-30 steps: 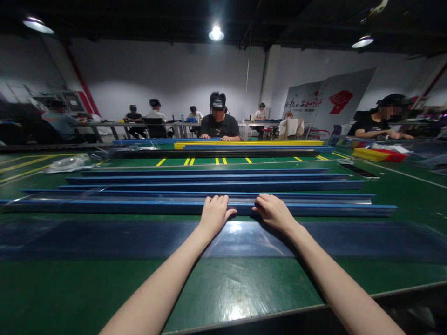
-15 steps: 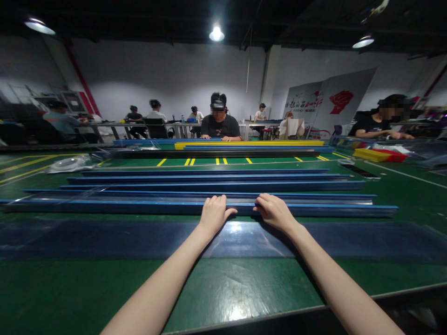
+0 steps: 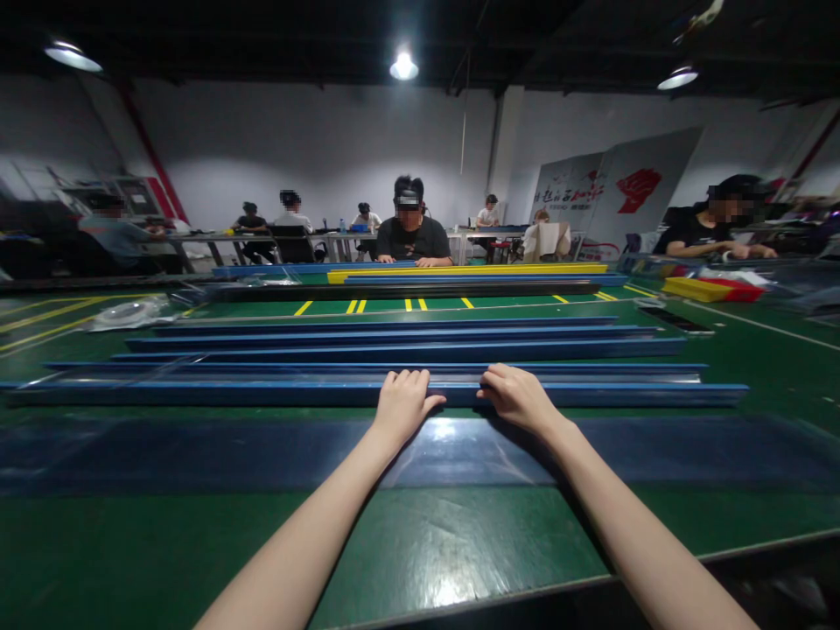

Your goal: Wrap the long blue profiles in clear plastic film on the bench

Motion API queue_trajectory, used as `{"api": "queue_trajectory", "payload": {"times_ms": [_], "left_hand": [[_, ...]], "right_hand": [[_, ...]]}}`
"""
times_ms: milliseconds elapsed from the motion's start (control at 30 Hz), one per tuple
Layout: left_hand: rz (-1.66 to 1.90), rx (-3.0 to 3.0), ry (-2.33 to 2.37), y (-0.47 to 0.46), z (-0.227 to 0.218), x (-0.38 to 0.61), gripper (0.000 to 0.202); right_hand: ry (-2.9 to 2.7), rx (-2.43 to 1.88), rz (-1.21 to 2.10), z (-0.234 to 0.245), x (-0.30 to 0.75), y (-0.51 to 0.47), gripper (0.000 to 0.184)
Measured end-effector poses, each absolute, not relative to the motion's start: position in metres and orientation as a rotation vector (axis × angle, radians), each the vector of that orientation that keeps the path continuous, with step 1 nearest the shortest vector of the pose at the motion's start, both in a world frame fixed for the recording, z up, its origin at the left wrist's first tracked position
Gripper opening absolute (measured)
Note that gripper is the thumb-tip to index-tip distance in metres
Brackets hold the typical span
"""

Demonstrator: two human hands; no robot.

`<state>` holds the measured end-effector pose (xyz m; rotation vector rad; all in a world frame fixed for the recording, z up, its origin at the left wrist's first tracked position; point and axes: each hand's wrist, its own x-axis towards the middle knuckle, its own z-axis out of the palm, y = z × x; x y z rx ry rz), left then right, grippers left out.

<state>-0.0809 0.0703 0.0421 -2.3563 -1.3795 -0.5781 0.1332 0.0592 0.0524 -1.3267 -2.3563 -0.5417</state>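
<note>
A long blue channel strip (image 3: 262,395) lies across the green table, a clear film showing inside it. Over its near wall curls my left hand (image 3: 405,404), fingers on top and thumb on the side facing me. My right hand (image 3: 515,398) grips the same wall a short way to the right, its fingers bent over the edge. Between the two hands a short stretch of the strip is visible. Nearer to me, under my wrists, a wide transparent plastic sheet (image 3: 262,451) lies flat along the table.
Beyond my hands lie more blue strips (image 3: 407,350), a black strip (image 3: 420,290) and a yellow one (image 3: 472,273). A phone (image 3: 675,319) and yellow and red trays (image 3: 712,287) are at the right. A bagged coil (image 3: 135,311) lies left. A person (image 3: 413,232) sits opposite.
Both hands keep nearly the same place on the blue strip. The left hand's fingers have shifted very slightly; the view has moved a little.
</note>
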Motion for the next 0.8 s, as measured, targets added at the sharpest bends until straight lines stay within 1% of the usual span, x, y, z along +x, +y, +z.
{"api": "queue_trajectory", "payload": {"times_ms": [233, 467, 800], "left_hand": [[-0.599, -2.358, -1.373, 0.07, 0.043, -0.081, 0.031], [-0.602, -2.379, -1.37, 0.07, 0.043, -0.082, 0.029], [-0.568, -2.366, -1.375, 0.071, 0.041, -0.081, 0.028]], "right_hand": [[-2.369, -1.382, -0.505, 0.056, 0.138, 0.056, 0.016], [-2.312, -1.503, -0.435, 0.06, 0.167, 0.05, 0.018], [-2.24, -1.572, -0.408, 0.058, 0.177, 0.048, 0.016]]}}
